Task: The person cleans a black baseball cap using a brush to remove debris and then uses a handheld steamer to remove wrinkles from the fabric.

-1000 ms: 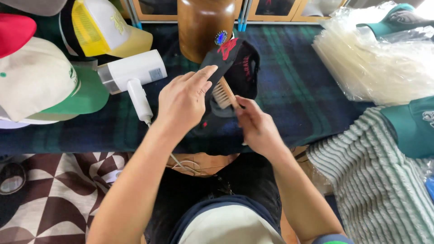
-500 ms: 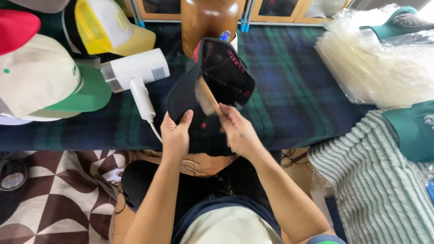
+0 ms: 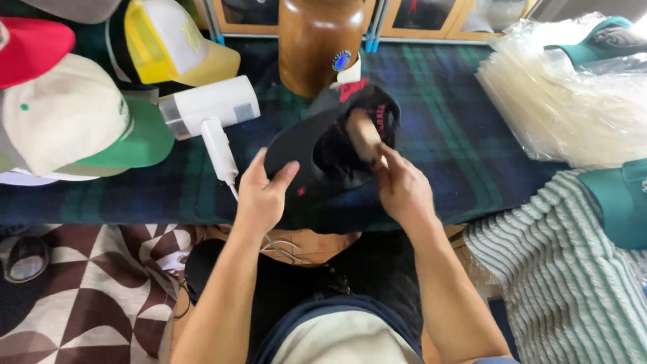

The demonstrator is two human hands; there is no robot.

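Observation:
A black cap (image 3: 306, 152) with red embroidery is held upside down over the plaid table edge. My left hand (image 3: 261, 195) grips its brim from below and the left. My right hand (image 3: 403, 189) holds a wooden-backed brush (image 3: 362, 135), whose head is pushed inside the cap's crown, bristles hidden.
A white hair dryer (image 3: 209, 111) lies left of the cap. A brown wooden head form (image 3: 317, 40) stands behind it. Several caps (image 3: 67, 114) crowd the left. A stack of clear plastic bags (image 3: 566, 101) and teal caps (image 3: 617, 202) sit right, above a striped cloth (image 3: 559, 269).
The cap has tilted down and turned so its inside faces me. The brush moved from the brim's underside into the crown. My left hand stayed on the brim.

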